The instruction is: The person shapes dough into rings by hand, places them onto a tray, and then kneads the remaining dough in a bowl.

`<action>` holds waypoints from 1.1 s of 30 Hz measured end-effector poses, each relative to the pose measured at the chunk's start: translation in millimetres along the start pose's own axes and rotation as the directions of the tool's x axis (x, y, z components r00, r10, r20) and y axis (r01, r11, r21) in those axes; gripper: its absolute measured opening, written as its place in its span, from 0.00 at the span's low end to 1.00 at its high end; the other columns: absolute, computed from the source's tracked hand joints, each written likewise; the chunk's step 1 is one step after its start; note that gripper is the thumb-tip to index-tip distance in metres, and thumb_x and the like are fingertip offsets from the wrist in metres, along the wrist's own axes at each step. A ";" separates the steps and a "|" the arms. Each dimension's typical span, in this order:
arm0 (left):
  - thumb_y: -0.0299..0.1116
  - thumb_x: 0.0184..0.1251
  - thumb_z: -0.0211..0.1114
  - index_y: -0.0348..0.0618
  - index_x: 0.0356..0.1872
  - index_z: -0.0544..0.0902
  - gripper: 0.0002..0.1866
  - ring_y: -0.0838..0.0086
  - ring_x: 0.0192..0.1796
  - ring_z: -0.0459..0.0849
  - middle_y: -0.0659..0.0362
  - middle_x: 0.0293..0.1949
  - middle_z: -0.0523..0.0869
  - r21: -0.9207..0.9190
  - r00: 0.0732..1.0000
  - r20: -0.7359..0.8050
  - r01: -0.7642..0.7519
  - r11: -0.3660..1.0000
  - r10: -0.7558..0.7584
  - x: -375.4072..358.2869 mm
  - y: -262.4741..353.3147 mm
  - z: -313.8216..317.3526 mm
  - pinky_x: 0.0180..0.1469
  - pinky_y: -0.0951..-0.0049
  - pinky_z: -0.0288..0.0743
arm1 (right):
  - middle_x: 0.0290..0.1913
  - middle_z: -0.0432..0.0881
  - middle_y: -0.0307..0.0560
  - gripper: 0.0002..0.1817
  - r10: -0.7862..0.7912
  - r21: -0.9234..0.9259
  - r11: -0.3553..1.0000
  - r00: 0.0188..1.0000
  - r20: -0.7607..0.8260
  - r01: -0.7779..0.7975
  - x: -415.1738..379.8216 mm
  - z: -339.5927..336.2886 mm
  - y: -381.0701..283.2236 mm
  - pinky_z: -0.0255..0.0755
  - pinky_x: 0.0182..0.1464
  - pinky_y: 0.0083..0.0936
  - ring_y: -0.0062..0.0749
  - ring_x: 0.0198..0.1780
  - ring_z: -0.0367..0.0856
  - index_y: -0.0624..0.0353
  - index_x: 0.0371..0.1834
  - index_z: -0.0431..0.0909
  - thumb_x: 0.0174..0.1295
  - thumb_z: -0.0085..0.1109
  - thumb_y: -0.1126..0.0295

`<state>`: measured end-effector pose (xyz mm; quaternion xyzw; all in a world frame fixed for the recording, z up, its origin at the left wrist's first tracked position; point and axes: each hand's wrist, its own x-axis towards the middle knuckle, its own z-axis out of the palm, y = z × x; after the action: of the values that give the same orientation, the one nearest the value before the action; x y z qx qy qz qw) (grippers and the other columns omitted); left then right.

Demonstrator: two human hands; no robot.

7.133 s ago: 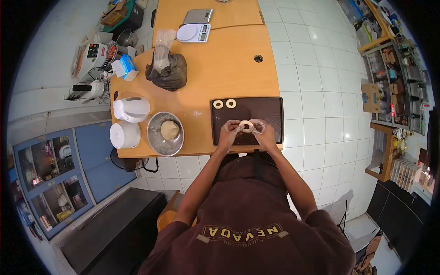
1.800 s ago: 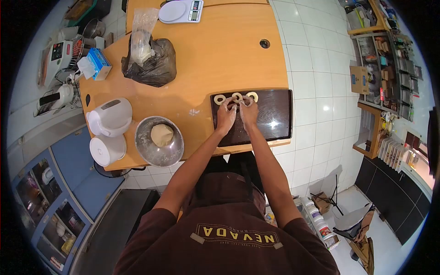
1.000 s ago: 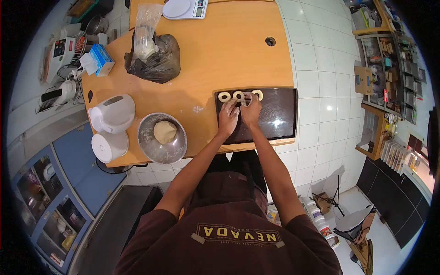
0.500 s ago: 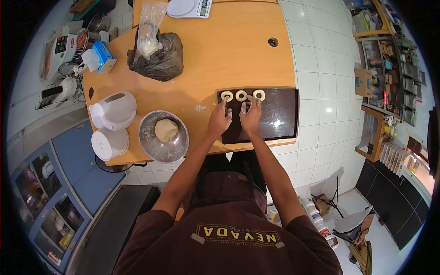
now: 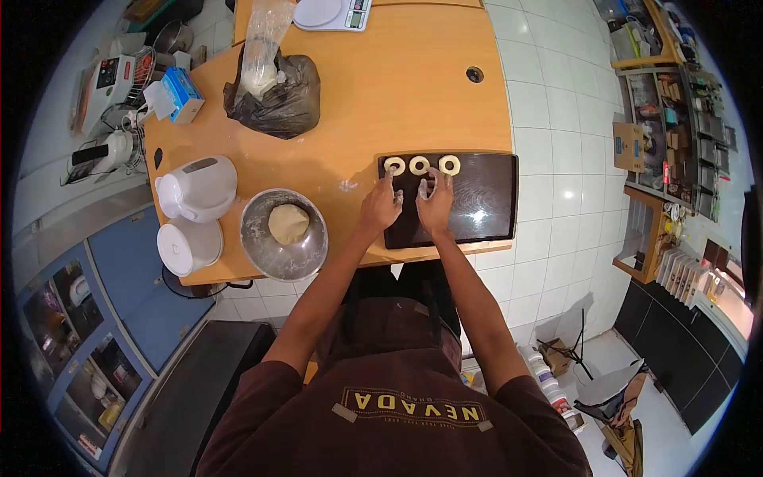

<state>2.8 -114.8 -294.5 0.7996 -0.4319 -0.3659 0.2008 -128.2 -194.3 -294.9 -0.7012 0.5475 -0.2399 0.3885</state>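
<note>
Three pale dough rings lie in a row along the far edge of a dark baking tray: the left ring [image 5: 395, 166], the middle ring [image 5: 419, 165] and the right ring [image 5: 449, 165]. My left hand [image 5: 382, 205] is over the tray's left side, fingers apart, a fingertip at the near edge of the left ring. Beside it my right hand [image 5: 435, 203] has its floured fingers apart, just below the middle and right rings. Whether either hand touches a ring is hard to tell. Neither holds anything. A ball of dough [image 5: 288, 224] sits in a steel bowl [image 5: 256, 250] to the left.
The baking tray [image 5: 493, 207] lies at the wooden table's [image 5: 397, 79] right front corner. White appliance parts [image 5: 199, 191] stand left of the bowl. Farther back are a black plastic bag [image 5: 286, 107], a blue box [image 5: 183, 95] and a kitchen scale [image 5: 334, 14].
Both hands keep almost the same place over the tray, and the rings lie as before. The view has shifted very slightly.
</note>
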 end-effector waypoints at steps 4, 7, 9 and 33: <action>0.27 0.72 0.64 0.39 0.74 0.69 0.30 0.47 0.42 0.86 0.46 0.45 0.84 -0.148 0.969 -0.162 -0.210 0.966 0.186 -5.6 8.9 5.9 0.46 0.49 0.82 | 0.48 0.80 0.58 0.16 -0.011 -0.030 1.000 0.985 -0.171 0.006 1.7 -17.5 10.7 0.78 0.51 0.44 0.50 0.47 0.82 0.62 0.57 0.79 0.66 0.63 0.78; 0.22 0.71 0.64 0.38 0.71 0.71 0.28 0.51 0.41 0.86 0.46 0.47 0.84 -0.291 0.953 -0.137 -0.298 0.909 0.269 -2.1 21.2 23.1 0.46 0.52 0.82 | 0.48 0.79 0.57 0.15 -0.014 -0.082 0.997 0.966 -0.259 -0.007 7.4 -31.9 20.5 0.79 0.50 0.43 0.50 0.47 0.82 0.64 0.57 0.78 0.67 0.62 0.77; 0.18 0.69 0.63 0.35 0.72 0.70 0.29 0.55 0.48 0.86 0.43 0.54 0.83 -0.449 0.974 -0.015 -0.211 0.868 0.228 1.5 39.2 30.6 0.51 0.57 0.84 | 0.50 0.79 0.58 0.18 -0.057 -0.169 0.986 0.958 -0.281 0.009 18.5 -36.1 39.9 0.79 0.53 0.42 0.51 0.49 0.81 0.67 0.58 0.79 0.65 0.64 0.77; 0.17 0.76 0.56 0.35 0.76 0.66 0.28 0.59 0.72 0.76 0.46 0.70 0.70 -0.734 0.992 -0.003 0.082 0.674 -0.125 18.4 77.0 78.3 0.75 0.65 0.70 | 0.40 0.83 0.55 0.13 0.097 -0.007 0.995 0.995 0.023 -0.097 54.7 -41.3 38.1 0.80 0.45 0.40 0.47 0.40 0.85 0.61 0.47 0.85 0.58 0.68 0.78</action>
<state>-91.8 -172.7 -304.0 0.6850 -0.1980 -0.4974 0.4942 -166.2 -262.0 -306.5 -0.6777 0.5771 -0.2110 0.4040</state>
